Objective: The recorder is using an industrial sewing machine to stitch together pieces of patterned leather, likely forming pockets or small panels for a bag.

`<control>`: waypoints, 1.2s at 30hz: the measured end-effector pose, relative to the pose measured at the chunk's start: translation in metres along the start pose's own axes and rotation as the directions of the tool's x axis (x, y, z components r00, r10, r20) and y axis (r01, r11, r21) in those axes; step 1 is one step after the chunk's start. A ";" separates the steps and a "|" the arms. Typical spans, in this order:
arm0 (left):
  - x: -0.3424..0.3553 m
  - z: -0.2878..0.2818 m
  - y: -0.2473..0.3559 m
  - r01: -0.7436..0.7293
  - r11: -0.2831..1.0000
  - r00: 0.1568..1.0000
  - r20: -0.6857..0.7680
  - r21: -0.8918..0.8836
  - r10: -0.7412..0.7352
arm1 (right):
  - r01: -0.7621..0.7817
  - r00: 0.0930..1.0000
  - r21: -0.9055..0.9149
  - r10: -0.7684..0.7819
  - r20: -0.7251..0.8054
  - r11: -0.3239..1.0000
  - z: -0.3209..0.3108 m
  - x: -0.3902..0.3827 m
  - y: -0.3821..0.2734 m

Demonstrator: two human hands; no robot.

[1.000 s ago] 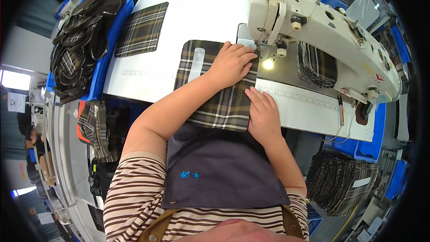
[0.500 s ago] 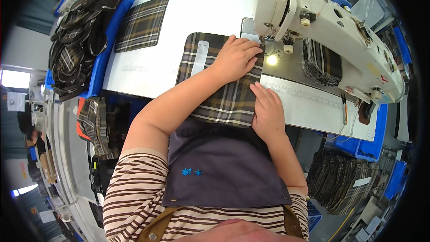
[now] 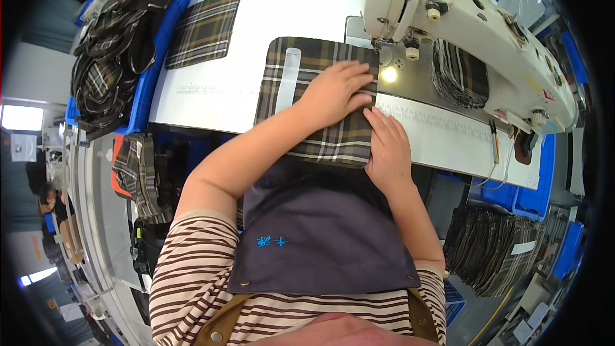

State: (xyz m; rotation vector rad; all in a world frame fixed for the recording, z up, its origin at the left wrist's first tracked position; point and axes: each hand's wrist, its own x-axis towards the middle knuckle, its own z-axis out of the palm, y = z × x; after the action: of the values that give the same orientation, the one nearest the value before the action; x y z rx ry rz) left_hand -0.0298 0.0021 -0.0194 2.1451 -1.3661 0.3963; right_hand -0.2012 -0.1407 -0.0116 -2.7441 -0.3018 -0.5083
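Observation:
A dark plaid fabric panel [image 3: 333, 144] lies on the white sewing table, its upper right edge beside the needle area of the sewing machine [image 3: 410, 13]. Flat on the panel's upper right part rests my left hand [image 3: 336, 93], fingers stretched out and slightly spread. My right hand [image 3: 389, 150] lies along the lower right edge, its extended fingertips touching the cloth; its thumb is mostly hidden. A pale strip with a rounded end [image 3: 289, 80] lies lengthwise on the panel's left part. The panel's near edge reaches over the table's front, close to my dark apron [image 3: 320, 230].
Another plaid panel [image 3: 205, 29] lies at the table's far left, beside a blue bin [image 3: 157, 51] heaped with plaid pieces. A stack of cut pieces [image 3: 458, 74] sits under the machine arm. Thread snips [image 3: 495, 141] lie at right. More plaid stacks [image 3: 487, 250] stand below right.
My left hand has slid down the panel, away from the needle. The right hand has shifted slightly up and right. The view has also moved a little.

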 end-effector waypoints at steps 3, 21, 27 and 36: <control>-0.035 -0.041 0.049 0.090 0.985 0.960 0.276 -0.148 -0.046 | -0.053 0.998 0.025 0.053 -0.019 0.998 -0.002 -0.017 -0.006; -0.090 -0.034 0.083 -0.100 0.992 0.994 0.023 -0.074 0.102 | -0.538 0.714 0.806 0.376 0.591 -0.247 0.037 -0.060 -0.043; -0.092 -0.035 0.084 -0.136 0.990 0.991 -0.018 -0.035 0.135 | -0.538 0.729 0.825 0.397 0.558 -0.171 0.028 -0.055 -0.046; -0.093 -0.033 0.084 -0.145 0.988 0.989 -0.020 -0.060 0.144 | -0.489 0.801 0.872 0.401 0.445 0.010 0.036 -0.061 -0.042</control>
State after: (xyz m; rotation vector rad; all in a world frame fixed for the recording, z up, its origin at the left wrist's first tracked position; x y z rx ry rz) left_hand -0.1440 0.0626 -0.0162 1.9967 -1.5103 0.4207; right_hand -0.2565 -0.0978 -0.0543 -1.3384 0.2350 0.0561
